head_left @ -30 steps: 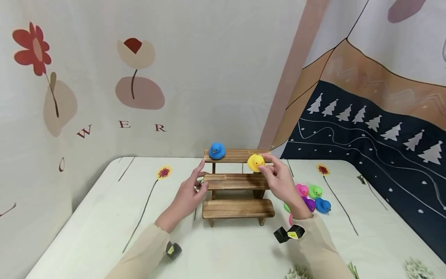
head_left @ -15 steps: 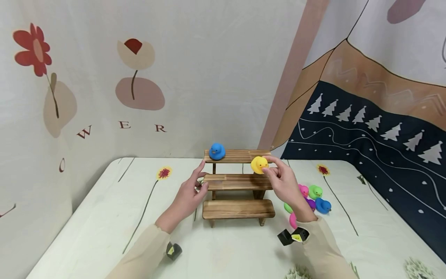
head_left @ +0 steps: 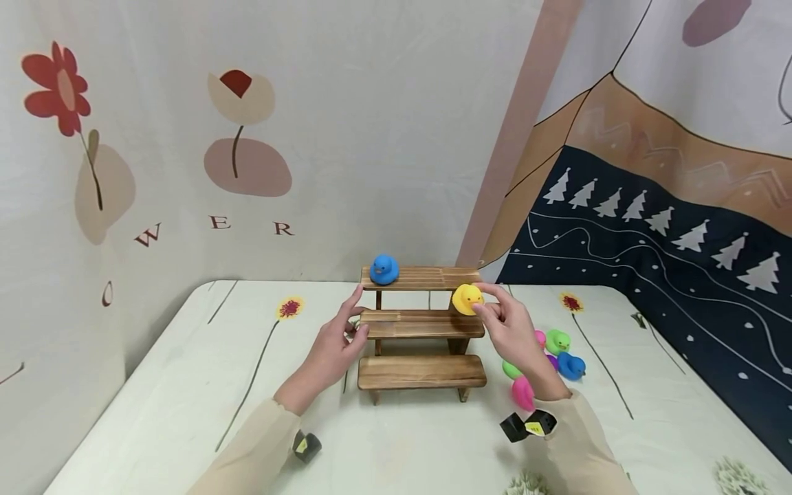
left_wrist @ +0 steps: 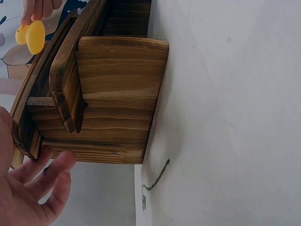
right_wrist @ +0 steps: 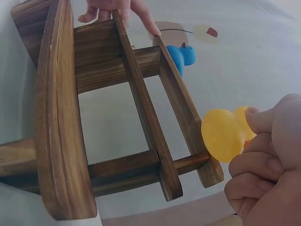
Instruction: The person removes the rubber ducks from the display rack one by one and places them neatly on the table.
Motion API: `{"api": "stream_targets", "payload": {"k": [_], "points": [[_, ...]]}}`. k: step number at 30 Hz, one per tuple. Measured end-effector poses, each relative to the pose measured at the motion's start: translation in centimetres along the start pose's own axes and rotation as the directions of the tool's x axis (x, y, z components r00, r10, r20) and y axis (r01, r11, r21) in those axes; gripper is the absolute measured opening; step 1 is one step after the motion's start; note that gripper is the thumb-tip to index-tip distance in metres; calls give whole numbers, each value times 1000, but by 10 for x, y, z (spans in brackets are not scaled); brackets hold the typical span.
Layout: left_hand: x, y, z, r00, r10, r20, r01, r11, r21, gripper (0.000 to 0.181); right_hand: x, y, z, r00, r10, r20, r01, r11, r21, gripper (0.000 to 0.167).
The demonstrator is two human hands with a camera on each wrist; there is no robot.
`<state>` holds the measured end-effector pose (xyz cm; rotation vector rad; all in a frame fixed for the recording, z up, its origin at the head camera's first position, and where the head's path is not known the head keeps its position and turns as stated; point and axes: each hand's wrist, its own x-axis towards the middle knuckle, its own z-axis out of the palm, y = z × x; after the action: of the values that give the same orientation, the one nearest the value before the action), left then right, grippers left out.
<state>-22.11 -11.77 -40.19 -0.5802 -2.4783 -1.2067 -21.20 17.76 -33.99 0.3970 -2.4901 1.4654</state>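
Observation:
My right hand (head_left: 509, 333) pinches a yellow rubber duck (head_left: 465, 300) between thumb and fingers, near the right end of a three-tier wooden stand's top shelf (head_left: 427, 277). In the right wrist view the yellow duck (right_wrist: 222, 134) is close to that shelf's end; whether they touch I cannot tell. A blue rubber duck (head_left: 384, 269) sits at the left of the top shelf. My left hand (head_left: 331, 347) rests against the stand's left end, index finger at the top shelf and thumb by the middle shelf (head_left: 421, 323). The left wrist view shows its fingers (left_wrist: 59, 162) loosely bent at the wood.
Several loose rubber ducks, among them a pink duck (head_left: 522, 393), a green duck (head_left: 558, 342) and a blue duck (head_left: 571, 366), lie right of the stand, partly behind my right forearm. A patterned cloth (head_left: 371, 137) hangs close behind the stand.
The yellow duck has shifted right and slightly down in my right hand, toward the shelf's right end. My left hand and the blue duck on the shelf stay where they were.

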Motion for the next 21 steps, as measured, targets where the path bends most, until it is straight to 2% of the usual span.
{"api": "stream_targets", "payload": {"k": [14, 21], "points": [[0, -1, 1, 1000, 7, 1, -7, 1000, -11, 69, -9, 9, -8, 1000, -4, 16, 5, 1000, -7, 38], [-1, 0, 0, 1000, -8, 3, 8, 1000, -4, 70, -14, 14, -10, 999, -3, 38, 4, 1000, -10, 37]]}}
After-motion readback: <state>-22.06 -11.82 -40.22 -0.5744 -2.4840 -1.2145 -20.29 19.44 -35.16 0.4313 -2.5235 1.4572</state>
